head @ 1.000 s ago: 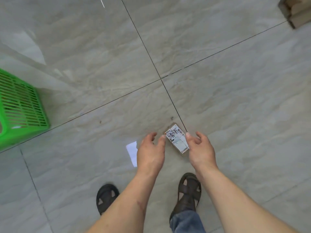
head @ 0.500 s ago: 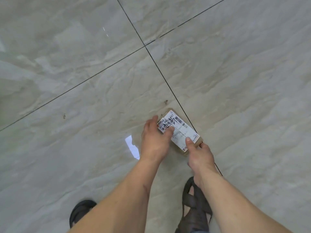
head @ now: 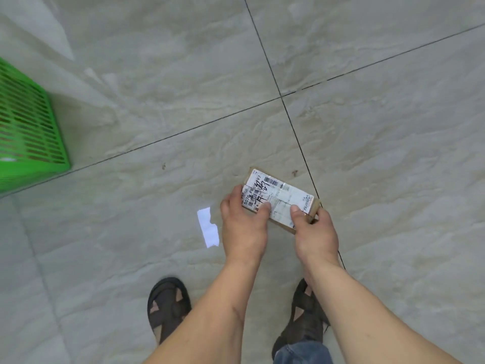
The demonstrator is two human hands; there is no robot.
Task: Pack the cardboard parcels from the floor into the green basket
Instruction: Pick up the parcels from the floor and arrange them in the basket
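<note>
Off to the left the green basket stands on the grey tiled floor, well apart from the person, whose dark sandals show below beside a bright patch of reflected light. Both hands hold one small cardboard parcel with a white shipping label above the tiles. The left hand grips its near-left end, thumb curled on top, and the right hand clasps the right end.
</note>
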